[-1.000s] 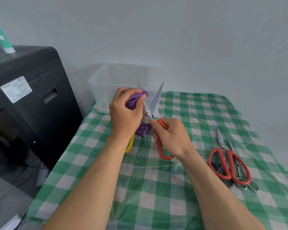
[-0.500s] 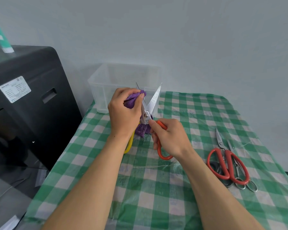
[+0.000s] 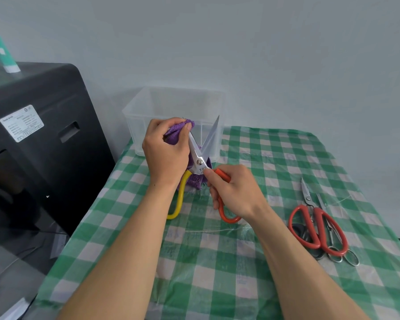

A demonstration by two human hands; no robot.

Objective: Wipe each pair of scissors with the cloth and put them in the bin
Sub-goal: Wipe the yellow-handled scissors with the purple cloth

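My right hand (image 3: 234, 191) grips the orange handle of a pair of scissors (image 3: 200, 161) whose other handle is yellow. Its blades are spread apart and point up. My left hand (image 3: 165, 150) pinches a purple cloth (image 3: 174, 135) around the left blade near its tip; more cloth hangs behind the pivot. The clear plastic bin (image 3: 173, 107) stands just behind my hands at the table's far left. A red-handled pair of scissors (image 3: 316, 227) lies on the table at the right, on top of smaller metal scissors (image 3: 342, 255).
A green and white checked cloth covers the table (image 3: 217, 262). A black machine (image 3: 32, 139) stands to the left of the table, with a green and white tube on top of it. A grey wall rises close behind the bin.
My left hand with the cloth has slid up the left blade toward its tip. The blades stay spread and my right hand keeps its hold on the orange handle.
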